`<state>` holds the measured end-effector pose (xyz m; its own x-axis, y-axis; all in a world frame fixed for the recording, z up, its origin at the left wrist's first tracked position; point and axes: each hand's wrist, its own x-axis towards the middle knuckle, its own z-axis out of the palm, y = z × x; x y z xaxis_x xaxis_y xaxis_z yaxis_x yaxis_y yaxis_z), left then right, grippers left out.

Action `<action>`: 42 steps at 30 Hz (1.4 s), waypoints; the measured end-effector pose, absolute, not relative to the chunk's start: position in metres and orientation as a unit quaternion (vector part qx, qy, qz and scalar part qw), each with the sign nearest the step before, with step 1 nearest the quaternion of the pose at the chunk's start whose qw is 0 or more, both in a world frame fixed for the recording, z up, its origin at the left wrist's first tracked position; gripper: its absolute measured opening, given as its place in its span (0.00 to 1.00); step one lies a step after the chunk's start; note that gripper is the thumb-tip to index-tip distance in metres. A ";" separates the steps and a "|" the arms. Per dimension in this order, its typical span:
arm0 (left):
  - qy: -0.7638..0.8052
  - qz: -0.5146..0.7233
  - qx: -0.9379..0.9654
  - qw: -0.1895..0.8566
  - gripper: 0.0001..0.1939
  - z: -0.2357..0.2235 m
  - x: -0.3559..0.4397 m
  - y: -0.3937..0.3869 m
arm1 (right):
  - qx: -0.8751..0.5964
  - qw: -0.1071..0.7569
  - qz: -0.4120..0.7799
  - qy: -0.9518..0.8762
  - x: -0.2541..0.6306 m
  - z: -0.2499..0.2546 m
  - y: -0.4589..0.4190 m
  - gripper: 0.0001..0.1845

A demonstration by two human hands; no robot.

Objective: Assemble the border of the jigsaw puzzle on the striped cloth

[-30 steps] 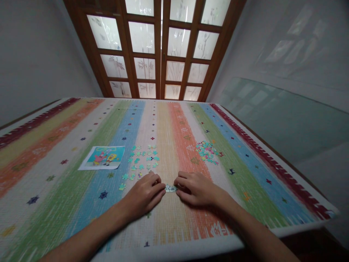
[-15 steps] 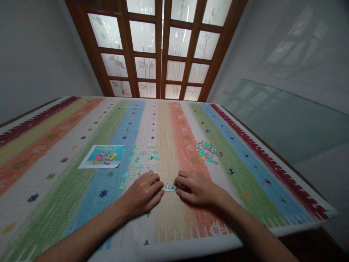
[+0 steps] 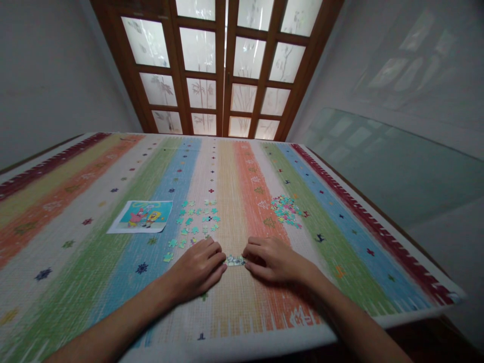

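More of the jigsaw strip [image 3: 236,261] is being exposed, its ends pinched by left fingers [image 3: 217,259] and right fingers [image 3: 255,242], apparently easing inspection.

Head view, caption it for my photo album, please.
Left hand and right hand at a puzzle strip, loose pieces beyond on a striped tablecloth.

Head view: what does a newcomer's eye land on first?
The brightly striped cloth on the table, running toward the paned doors at the back. Then, at near centre, the left hand and right hand at either end of a small strip. Beyond them, a cartoon picture lies left, spread-out puzzle pieces beside it, and a colourful pile to the right.
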<state>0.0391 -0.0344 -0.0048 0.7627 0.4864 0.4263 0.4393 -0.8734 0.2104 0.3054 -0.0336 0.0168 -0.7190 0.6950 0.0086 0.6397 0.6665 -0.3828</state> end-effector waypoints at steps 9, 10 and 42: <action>0.232 0.233 0.943 0.044 0.13 -0.008 0.039 -0.032 | -0.365 0.093 0.197 -0.905 0.303 0.017 -0.034 0.04; 0.232 0.232 0.944 0.042 0.13 -0.007 0.039 -0.032 | -0.364 0.094 0.199 -0.905 0.303 0.017 -0.033 0.03; 0.425 0.251 0.866 -0.080 0.18 0.021 -0.051 0.039 | -0.361 0.073 0.180 -0.912 0.303 0.021 -0.035 0.04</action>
<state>-0.0510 0.0391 0.0207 0.5131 0.6952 0.5034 0.7759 -0.6265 0.0743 0.3030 -0.0352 0.0211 -0.7281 0.6854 0.0022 0.6331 0.6738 -0.3810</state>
